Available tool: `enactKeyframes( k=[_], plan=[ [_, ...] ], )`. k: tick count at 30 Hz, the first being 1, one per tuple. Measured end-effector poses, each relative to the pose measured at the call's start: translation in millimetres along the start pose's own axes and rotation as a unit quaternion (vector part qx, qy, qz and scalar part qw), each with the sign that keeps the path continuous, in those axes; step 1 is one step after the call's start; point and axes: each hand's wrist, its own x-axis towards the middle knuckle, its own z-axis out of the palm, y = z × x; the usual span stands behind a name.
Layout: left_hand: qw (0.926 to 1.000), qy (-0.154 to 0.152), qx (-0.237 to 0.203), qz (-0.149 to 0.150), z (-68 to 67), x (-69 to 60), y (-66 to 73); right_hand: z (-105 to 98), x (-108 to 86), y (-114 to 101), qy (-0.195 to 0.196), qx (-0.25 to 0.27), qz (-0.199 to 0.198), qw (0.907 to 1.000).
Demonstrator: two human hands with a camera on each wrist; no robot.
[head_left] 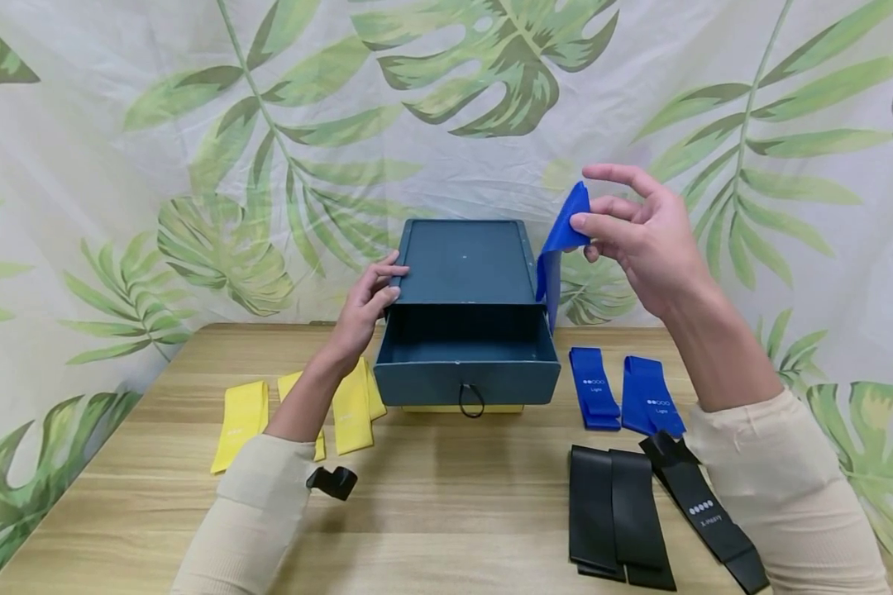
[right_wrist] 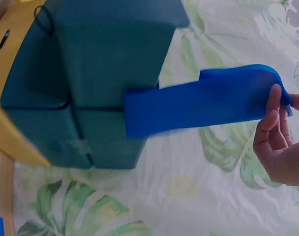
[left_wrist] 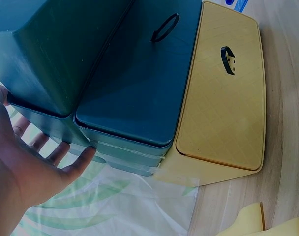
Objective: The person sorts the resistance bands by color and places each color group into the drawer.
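A stacked drawer unit (head_left: pixel 465 264) stands at the back of the table, two teal drawers over a yellow drawer (left_wrist: pixel 223 93). Its top drawer (head_left: pixel 465 382) is pulled out, and the part of its inside that shows is bare. Spread along the unit's left side, my left hand (head_left: pixel 365 310) rests with fingertips at the upper edge. Between thumb and fingers my right hand (head_left: pixel 643 240) pinches one end of a blue resistance band (right_wrist: pixel 203 103). The band hangs down beside the unit's right side, above table height; whether it touches the unit I cannot tell.
Two blue bands (head_left: pixel 595 388) lie right of the unit, with several black bands (head_left: pixel 591 512) nearer the front. Several yellow bands (head_left: pixel 240 421) lie at left, partly behind my left forearm. A leaf-print cloth (head_left: pixel 283 165) hangs behind the table (head_left: pixel 417 529).
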Motion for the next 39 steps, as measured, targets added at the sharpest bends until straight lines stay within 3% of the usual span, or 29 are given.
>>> enactKeyframes(
  k=[14, 19, 33, 39],
  plan=[
    [1.0, 0.001, 0.0, 0.006, 0.3, -0.5, 0.0, 36.9, 0.2, -14.9, -0.024, 0.061, 0.002, 0.9979],
    [1.0, 0.002, 0.003, 0.004, 0.4, -0.5, -0.6, 51.9, 4.0, -4.7, -0.035, 0.076, 0.033, 0.996],
    [0.9999, 0.006, -0.01, 0.003, -0.8, -1.8, -0.8, 100.2, 18.9, 31.1, -0.082, 0.054, 0.099, 0.9903],
    [1.0, 0.002, -0.007, 0.007, -0.9, -0.9, -1.1, 98.0, 13.8, 47.4, -0.08, 0.005, 0.131, 0.9881]
  ],
)
